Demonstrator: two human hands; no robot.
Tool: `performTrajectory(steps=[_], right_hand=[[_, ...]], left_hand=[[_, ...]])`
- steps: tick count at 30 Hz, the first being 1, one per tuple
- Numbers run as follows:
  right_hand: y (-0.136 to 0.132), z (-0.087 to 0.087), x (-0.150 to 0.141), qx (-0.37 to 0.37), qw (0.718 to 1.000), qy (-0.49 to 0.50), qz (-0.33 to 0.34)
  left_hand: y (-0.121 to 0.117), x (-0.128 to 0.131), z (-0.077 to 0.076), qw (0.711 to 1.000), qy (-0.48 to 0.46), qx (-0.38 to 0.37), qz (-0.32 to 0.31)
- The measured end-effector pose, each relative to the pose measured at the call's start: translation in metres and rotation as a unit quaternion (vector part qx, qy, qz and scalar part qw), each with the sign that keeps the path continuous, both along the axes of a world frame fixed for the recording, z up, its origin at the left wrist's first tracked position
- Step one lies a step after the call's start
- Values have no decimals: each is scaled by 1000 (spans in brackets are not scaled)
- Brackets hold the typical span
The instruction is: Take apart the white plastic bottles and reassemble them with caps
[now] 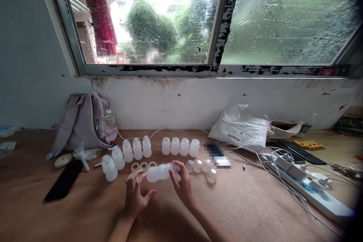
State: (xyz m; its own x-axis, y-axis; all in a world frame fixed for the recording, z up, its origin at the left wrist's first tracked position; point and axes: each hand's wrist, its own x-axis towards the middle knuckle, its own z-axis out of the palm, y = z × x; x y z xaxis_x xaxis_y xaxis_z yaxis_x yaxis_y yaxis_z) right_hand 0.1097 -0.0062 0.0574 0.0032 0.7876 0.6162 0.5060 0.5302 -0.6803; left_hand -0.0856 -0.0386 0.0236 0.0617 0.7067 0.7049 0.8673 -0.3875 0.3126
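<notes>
Both my hands hold one white translucent plastic bottle (157,172) lying sideways above the wooden table (241,204). My left hand (135,193) supports its base end with spread fingers. My right hand (181,182) grips its neck end. Behind them stand several capped bottles (128,153) at the left and several open bottles (179,146) in a row. White rings (143,166) lie just behind the held bottle. Clear domed caps (202,168) lie to the right of it.
A grey backpack (83,121) leans on the wall at the left, with a black phone (64,184) and a crumpled clear bag (85,155) before it. A white plastic bag (241,128), a power strip (309,185) with cables and another phone (302,152) lie at the right.
</notes>
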Motion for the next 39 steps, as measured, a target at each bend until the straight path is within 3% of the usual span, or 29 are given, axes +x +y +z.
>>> performTrajectory(steps=[4, 7, 18, 24, 27, 32, 36, 39], right_hand=[[-31, -22, 24, -122, 992, 31, 10], [-34, -28, 34, -137, 990, 7, 39], [-30, -41, 38, -90, 995, -48, -15], [-30, -34, 59, -45, 999, 13, -25], [-29, -33, 66, -35, 998, 45, -18], [-27, -35, 66, -38, 996, 81, -26], [-27, -34, 66, -35, 995, 96, -13], [-25, -30, 75, -39, 988, 131, -77]], left_hand=[[-8, 26, 5, 981, 77, -70, -165], [-10, 40, 10, 963, 99, -115, -222], [-16, 45, 8, 965, 81, -111, -223], [-42, 81, 5, 973, -23, -151, -174], [-50, 94, 7, 963, -77, -194, -168], [-43, 93, 15, 922, -152, -289, -208], [-36, 89, 19, 864, -241, -361, -257], [-36, 85, 20, 813, -333, -375, -296]])
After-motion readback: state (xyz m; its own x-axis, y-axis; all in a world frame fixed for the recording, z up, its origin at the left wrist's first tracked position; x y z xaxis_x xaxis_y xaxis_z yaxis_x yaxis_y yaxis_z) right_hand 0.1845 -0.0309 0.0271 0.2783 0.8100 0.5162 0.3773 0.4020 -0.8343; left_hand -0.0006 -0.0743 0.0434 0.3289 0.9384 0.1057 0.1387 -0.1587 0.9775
